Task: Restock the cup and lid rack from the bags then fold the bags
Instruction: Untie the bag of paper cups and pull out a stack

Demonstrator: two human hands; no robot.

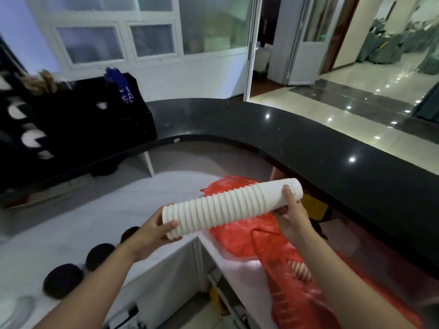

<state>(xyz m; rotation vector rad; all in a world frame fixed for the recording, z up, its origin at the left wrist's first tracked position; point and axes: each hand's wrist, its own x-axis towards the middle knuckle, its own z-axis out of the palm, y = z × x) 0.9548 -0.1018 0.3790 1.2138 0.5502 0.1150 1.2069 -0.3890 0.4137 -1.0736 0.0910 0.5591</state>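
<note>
A long stack of white paper cups [228,207] lies almost level in mid-air over the white lower counter. My left hand [152,231] grips its open-rim end at the lower left. My right hand [293,216] grips the closed-bottom end at the upper right. Under the stack lies a crumpled red plastic bag [244,236], and a second red bag [304,288] with more stacked cups inside runs along the counter to the right. The black cup and lid rack [78,119] stands at the far left on the black counter, with white lids showing in its round holes.
A curved black stone counter [308,143] wraps behind the white work surface [99,210]. Three dark round lids or holes [99,255] sit at the lower left. A blue glove [118,79] lies on top of the rack. An open doorway is at the back right.
</note>
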